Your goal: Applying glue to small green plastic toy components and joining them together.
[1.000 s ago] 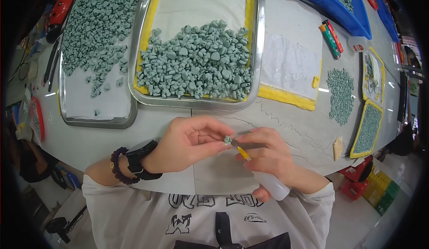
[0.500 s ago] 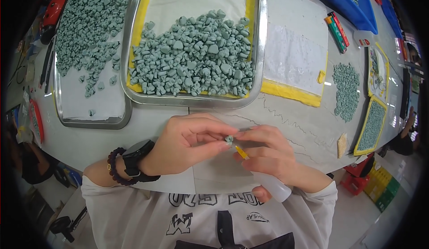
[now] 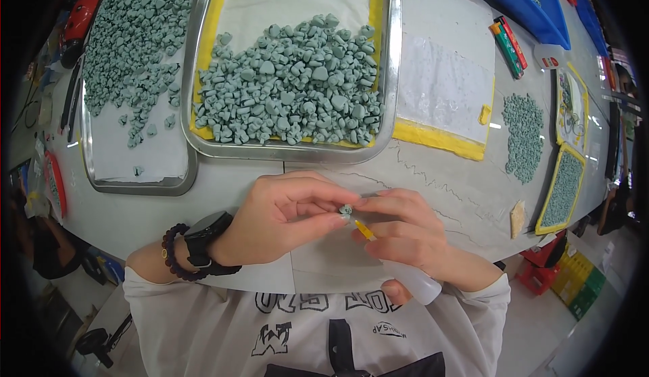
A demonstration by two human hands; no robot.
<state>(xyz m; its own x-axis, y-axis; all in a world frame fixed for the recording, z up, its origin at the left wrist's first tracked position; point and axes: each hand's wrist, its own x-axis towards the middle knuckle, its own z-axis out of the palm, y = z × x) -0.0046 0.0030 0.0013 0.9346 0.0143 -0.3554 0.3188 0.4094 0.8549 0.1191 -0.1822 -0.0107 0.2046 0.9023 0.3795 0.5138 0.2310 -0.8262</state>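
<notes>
Between the fingertips of my left hand (image 3: 287, 211) is a small grey-green stone piece (image 3: 346, 210), perhaps a few chips joined together. My right hand (image 3: 412, 231) grips a white squeeze bottle (image 3: 420, 284) with a yellow nozzle (image 3: 364, 230). The nozzle points up and left, its tip just below the stone piece. My right index fingertip is close beside the piece; whether it touches cannot be made out. Beyond my hands, a metal tray (image 3: 287, 152) edged in yellow holds a heap of larger grey-green stones (image 3: 297, 86).
A second tray (image 3: 142, 184) of smaller stones stands at the left. On the right are a yellow-edged white board (image 3: 443, 73), a patch of tiny stones (image 3: 523, 137), a yellow-framed tray (image 3: 539, 229), green and red boxes (image 3: 508, 49), and a blue bin (image 3: 527, 12).
Almost nothing differs. Both hands keep their hold on the stone piece and the bottle, and the whole view has shifted very slightly.
</notes>
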